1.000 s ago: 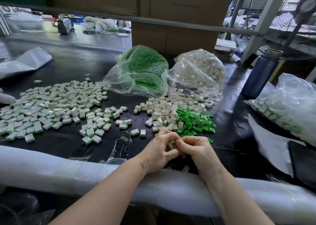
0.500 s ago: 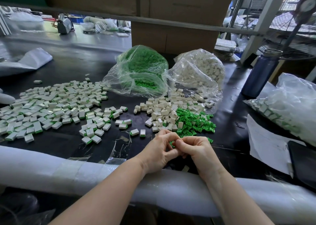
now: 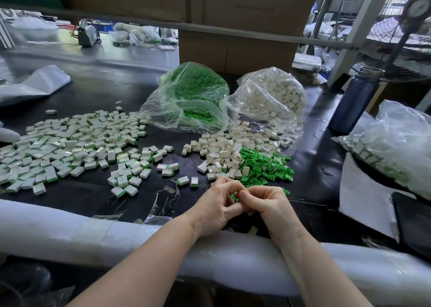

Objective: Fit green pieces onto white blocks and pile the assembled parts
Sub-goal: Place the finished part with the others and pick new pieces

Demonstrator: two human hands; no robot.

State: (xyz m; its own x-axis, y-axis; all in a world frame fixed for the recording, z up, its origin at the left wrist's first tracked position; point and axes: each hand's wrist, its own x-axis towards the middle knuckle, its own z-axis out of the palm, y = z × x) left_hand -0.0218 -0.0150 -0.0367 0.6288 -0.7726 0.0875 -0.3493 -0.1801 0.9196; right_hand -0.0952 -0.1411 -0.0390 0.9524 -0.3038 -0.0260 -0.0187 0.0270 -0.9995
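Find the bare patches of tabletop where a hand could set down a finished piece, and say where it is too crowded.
Bare: dark table behind the assembled parts, left of the green bag; also between the loose green pieces and blue bottle. Crowded: around both hands, left hand and right hand.

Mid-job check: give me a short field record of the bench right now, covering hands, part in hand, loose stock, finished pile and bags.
left hand: left hand with fingers curled, pinching a small green plastic piece
right hand: right hand with fingers curled, meeting the left hand at that piece
white block in hand: cannot tell, hidden by fingers
loose stock: heap of white plastic blocks beside heap of green plastic pieces, just beyond the hands
finished pile: spread of white blocks with green ends, far left of the hands
bags: clear bag of green pieces; clear bag of white blocks
surface: black table
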